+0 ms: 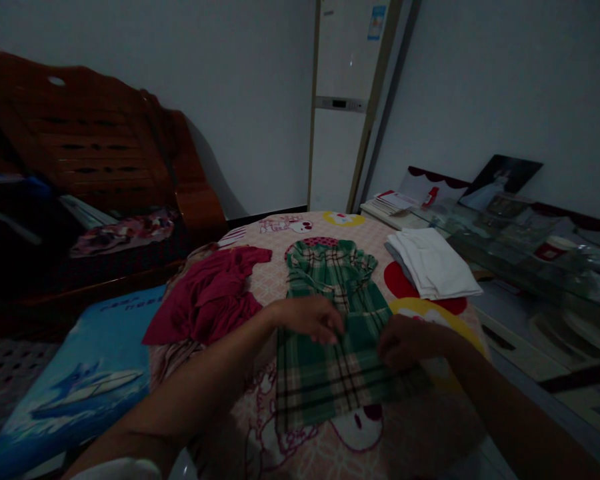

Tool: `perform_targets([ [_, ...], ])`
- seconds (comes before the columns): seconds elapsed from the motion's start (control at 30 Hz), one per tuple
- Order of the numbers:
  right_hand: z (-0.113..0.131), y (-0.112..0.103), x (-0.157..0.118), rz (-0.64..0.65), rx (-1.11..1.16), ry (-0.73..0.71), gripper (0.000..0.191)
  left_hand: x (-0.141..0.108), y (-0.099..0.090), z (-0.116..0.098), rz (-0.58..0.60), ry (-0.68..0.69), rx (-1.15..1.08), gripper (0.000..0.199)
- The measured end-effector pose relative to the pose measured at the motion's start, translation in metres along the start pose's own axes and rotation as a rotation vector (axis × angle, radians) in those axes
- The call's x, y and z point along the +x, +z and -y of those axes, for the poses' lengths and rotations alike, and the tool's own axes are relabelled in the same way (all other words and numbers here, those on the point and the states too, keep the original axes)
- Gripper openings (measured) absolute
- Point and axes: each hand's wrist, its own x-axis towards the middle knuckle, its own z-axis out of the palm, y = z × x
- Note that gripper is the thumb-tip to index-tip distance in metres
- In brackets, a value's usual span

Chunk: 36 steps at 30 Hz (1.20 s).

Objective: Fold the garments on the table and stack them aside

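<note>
A green plaid shirt (340, 367) with dark and pale stripes lies lengthwise in front of me, its gathered top end away from me. My left hand (310, 319) is over the middle of the shirt, fingers curled down and closed at the cloth. At the shirt's right edge, my right hand (410, 340) has its fingers bent in and closed on the fabric; dim light and slight blur hide the fingertips. Left of the shirt is a crumpled crimson garment (215, 287). Folded white clothing (435, 263) rests on the right, with a grey layer under it.
A patterned pink cloth (280, 233) covers the round table. A glass-topped cabinet (505, 253) with a cup (555, 248) and papers stands on the right. On the left are a wooden bench (95, 153) and a blue boat-printed panel (100, 367). A tall white appliance (343, 147) stands behind.
</note>
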Motion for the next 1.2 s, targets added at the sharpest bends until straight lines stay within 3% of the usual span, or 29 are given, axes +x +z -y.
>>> perform_targets([
  [0.07,-0.002,-0.013,0.012,-0.211,0.078,-0.040,0.029,0.004,-0.034,0.014,-0.425,-0.100,0.143,0.022],
  [0.13,-0.008,-0.027,0.029,-0.446,0.123,-0.043,0.032,0.008,-0.064,0.032,-0.859,-0.315,0.311,0.021],
  [0.17,-0.012,-0.034,0.038,-0.549,0.125,-0.024,0.032,0.009,-0.076,0.042,-1.019,-0.406,0.369,0.022],
  [0.27,-0.026,-0.055,0.065,-0.807,-0.030,0.097,0.029,0.012,-0.097,0.071,-1.257,-0.582,0.434,0.028],
  [0.33,-0.034,-0.068,0.081,-0.935,-0.198,0.220,0.027,0.014,-0.101,0.089,-1.282,-0.680,0.421,0.033],
  [0.43,-0.041,-0.085,0.105,-1.019,-0.347,0.390,0.028,0.018,-0.107,0.107,-1.232,-0.813,0.385,0.036],
  [0.6,-0.044,-0.110,0.146,-1.046,-0.386,0.523,0.038,0.023,-0.121,0.121,-1.124,-0.898,0.314,0.038],
  [0.73,-0.047,-0.115,0.168,-0.985,-0.336,0.656,0.034,0.026,-0.125,0.125,-1.091,-0.922,0.287,0.029],
  [0.83,-0.051,-0.110,0.174,-1.020,-0.364,0.640,0.025,0.026,-0.125,0.127,-1.112,-0.905,0.253,0.027],
  [0.93,-0.052,-0.108,0.169,-1.165,-0.316,0.604,0.023,0.023,-0.129,0.128,-1.205,-0.902,0.192,0.025],
  [1.07,-0.050,-0.110,0.157,-1.343,-0.293,0.690,0.024,0.019,-0.131,0.129,-1.339,-0.901,0.151,0.021],
  [1.2,-0.046,-0.108,0.152,-1.293,-0.354,0.715,0.026,0.023,-0.127,0.129,-1.360,-0.835,0.183,0.029],
])
